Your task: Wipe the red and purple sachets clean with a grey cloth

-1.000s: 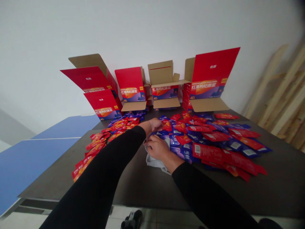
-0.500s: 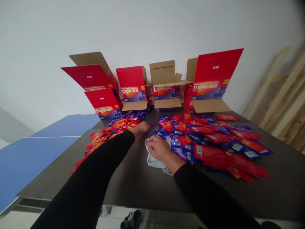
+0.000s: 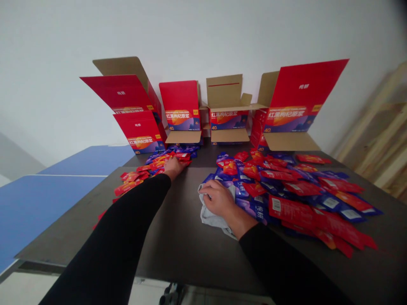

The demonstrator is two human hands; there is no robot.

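Observation:
My left hand reaches to the left pile of red sachets and touches its right side. Its fingers are mostly turned away from me and partly lost among the packets, so their grip does not show. My right hand is curled over a crumpled grey cloth lying on the dark tabletop. Right beside the cloth, the large right heap begins with purple-blue sachets and red sachets, overlapping one another.
Along the wall stand open printed cartons: stacked red boxes at left, a box, another box, and a wide-flapped box at right. A blue table adjoins on the left. Wooden slats lean at right.
My left hand has moved left, from the strip of table between the heaps onto the left pile. My right hand stays on the cloth. The view has shifted slightly.

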